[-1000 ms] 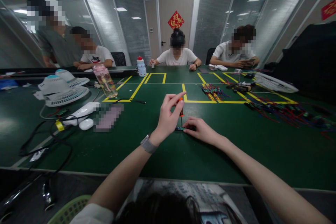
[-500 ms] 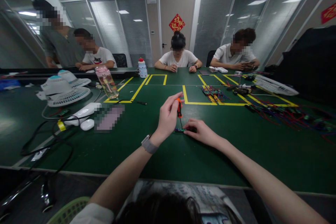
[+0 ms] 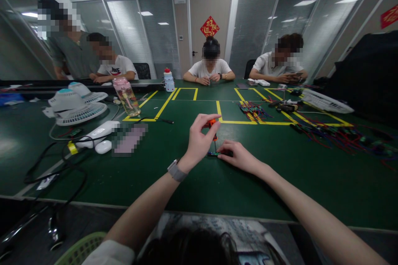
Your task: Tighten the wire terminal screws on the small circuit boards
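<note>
My left hand [image 3: 200,136] is closed around the orange and black handle of a screwdriver [image 3: 214,136], thumb and fingers about its top. The screwdriver stands nearly upright, its thin shaft reaching down to a small green circuit board [image 3: 213,154] on the table. Low beside the board, my right hand [image 3: 234,154] pinches its right end between thumb and fingers. Part of the board is covered by my fingers, and the exact spot under the tip is too small to make out.
Tangled wired boards [image 3: 253,111] lie beyond my right hand, with more wires [image 3: 345,138] at the right. To the left are a pink-capped bottle [image 3: 127,98], a white fan [image 3: 77,109], a power strip [image 3: 98,133] and black cables. Several people sit or stand across the green table [image 3: 186,194].
My left fingers have shifted around the screwdriver handle, the thumb now further to the right. My right hand and the board stay in place. Across the table, a person's hands have come together.
</note>
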Tool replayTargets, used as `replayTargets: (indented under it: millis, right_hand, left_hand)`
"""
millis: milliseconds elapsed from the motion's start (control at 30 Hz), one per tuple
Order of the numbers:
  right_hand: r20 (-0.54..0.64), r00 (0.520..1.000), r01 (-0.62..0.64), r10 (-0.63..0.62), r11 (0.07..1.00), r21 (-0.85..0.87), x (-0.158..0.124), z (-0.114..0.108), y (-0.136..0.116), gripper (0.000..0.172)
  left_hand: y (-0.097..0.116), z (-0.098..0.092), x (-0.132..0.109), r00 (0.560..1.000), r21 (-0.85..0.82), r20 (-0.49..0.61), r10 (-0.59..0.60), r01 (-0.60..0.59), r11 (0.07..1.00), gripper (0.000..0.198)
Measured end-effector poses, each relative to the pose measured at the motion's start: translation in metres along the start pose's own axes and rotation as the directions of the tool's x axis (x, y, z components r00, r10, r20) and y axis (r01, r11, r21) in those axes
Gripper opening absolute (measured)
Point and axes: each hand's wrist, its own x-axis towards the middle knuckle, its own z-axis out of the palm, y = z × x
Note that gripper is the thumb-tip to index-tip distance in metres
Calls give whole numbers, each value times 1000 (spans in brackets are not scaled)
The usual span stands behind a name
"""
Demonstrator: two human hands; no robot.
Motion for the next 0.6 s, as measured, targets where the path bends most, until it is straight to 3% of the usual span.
replayTargets:
  millis: [100, 300, 500, 600]
  right_hand:
    - [-1, 1000, 0, 0, 1000, -2, 0, 0, 0, 9]
    - [-1, 1000, 3, -3, 1000, 1, 0, 1, 2, 10]
    - [-6, 1000, 3, -3, 1000, 16, 0, 2, 3, 9]
    - [-10, 1000, 5, -5, 1000, 22, 0, 2, 3, 10]
  left_hand:
    - [-1, -2, 1, 1000, 89, -4, 24, -24, 996, 21]
    - [-6, 1, 1, 992, -166, 104, -66, 83, 983, 37]
    - [-2, -1, 1, 999, 18, 27, 30, -30, 999, 23]
    - [-2, -1, 2, 997, -62, 79, 2, 3, 998, 30]
